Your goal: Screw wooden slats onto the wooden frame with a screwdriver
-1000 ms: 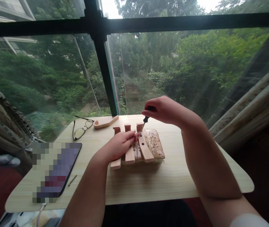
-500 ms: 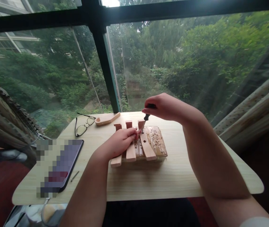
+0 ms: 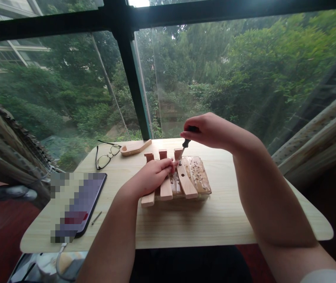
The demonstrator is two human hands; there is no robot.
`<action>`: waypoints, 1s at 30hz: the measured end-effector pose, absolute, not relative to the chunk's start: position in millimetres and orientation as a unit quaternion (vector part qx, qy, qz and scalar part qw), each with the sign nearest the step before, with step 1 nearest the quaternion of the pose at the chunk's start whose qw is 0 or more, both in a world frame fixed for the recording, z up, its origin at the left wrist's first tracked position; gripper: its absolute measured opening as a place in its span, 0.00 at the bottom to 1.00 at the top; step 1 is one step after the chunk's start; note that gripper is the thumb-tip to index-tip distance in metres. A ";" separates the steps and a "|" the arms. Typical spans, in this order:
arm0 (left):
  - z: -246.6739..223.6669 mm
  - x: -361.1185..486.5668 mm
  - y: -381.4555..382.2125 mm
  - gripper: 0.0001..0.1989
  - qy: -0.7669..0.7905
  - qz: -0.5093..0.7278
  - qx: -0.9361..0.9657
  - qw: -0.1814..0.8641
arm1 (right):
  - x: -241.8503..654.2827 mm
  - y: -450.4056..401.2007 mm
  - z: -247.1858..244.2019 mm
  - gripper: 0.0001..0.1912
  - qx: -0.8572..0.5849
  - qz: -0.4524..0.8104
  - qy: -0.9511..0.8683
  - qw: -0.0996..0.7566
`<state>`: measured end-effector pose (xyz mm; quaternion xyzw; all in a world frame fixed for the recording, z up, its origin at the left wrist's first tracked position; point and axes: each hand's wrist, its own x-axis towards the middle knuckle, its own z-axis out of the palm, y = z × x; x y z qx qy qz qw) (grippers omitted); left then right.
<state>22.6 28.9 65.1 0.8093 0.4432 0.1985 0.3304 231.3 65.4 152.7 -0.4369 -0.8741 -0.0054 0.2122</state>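
Note:
My right hand (image 3: 204,127) is wrapped round the black handle of a screwdriver (image 3: 186,144). Its shaft slants down to a small dark screw (image 3: 180,163) in a curved wooden piece (image 3: 187,184). A dark round hole shows lower on that piece. My left hand (image 3: 154,173) lies across the two other wooden pieces, its fingers bent together at the upper edge of the curved piece, beside the screwdriver's tip. Under the pieces sits a block wrapped in shiny brown tape (image 3: 204,181), with many small pits on its right side.
On the pale wooden table (image 3: 221,224) lie eyeglasses (image 3: 103,160) and a hooked wooden piece (image 3: 135,147) at the back left. A phone (image 3: 89,204) with a cable (image 3: 58,259) and a loose screw (image 3: 96,218) lie at the left. A window stands behind the table.
The whole view has shifted slightly, so things sit a little further right. My right hand still grips the screwdriver over the same screw, and my left hand stays on the wooden pieces.

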 end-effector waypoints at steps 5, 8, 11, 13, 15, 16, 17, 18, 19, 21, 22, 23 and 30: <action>65.2 22.8 29.3 0.10 0.443 0.199 0.810 0.329 | 230.6 64.9 153.8 0.11 -0.448 -0.018 -0.873 0.194; 64.7 22.0 29.1 0.11 0.443 0.198 0.809 0.331 | 227.5 62.9 155.5 0.11 -0.460 -0.022 -0.871 0.170; 64.0 21.2 28.9 0.11 0.440 0.199 0.810 0.334 | 224.2 58.7 157.6 0.14 -0.469 -0.024 -0.871 0.142; 63.7 21.1 28.9 0.11 0.437 0.201 0.809 0.338 | 222.6 55.8 158.4 0.19 -0.468 -0.006 -0.874 0.133; 63.8 21.4 28.9 0.11 0.437 0.202 0.807 0.343 | 221.6 53.9 158.2 0.23 -0.466 0.017 -0.873 0.140; 64.0 21.6 28.9 0.11 0.438 0.201 0.806 0.344 | 221.4 53.5 157.9 0.24 -0.467 0.023 -0.872 0.145; 64.2 21.8 28.7 0.11 0.439 0.200 0.805 0.344 | 221.5 53.3 157.4 0.24 -0.470 0.024 -0.870 0.146; 64.6 21.9 28.5 0.11 0.441 0.198 0.805 0.343 | 221.7 53.5 157.0 0.25 -0.472 0.022 -0.870 0.143; 65.0 22.0 28.3 0.11 0.443 0.196 0.806 0.341 | 222.2 53.8 156.5 0.25 -0.473 0.019 -0.870 0.138; 65.8 22.1 27.7 0.11 0.447 0.191 0.807 0.334 | 223.7 54.8 155.6 0.26 -0.466 0.014 -0.873 0.145; 66.1 22.1 27.5 0.11 0.449 0.188 0.809 0.330 | 224.4 55.6 155.1 0.27 -0.463 0.012 -0.872 0.159; 66.3 22.1 27.5 0.11 0.450 0.186 0.810 0.327 | 225.1 56.5 154.7 0.27 -0.462 0.007 -0.869 0.176; 64.8 22.4 28.6 0.11 0.446 0.190 0.813 0.323 | 223.3 62.4 152.5 0.16 -0.475 -0.070 -0.854 0.201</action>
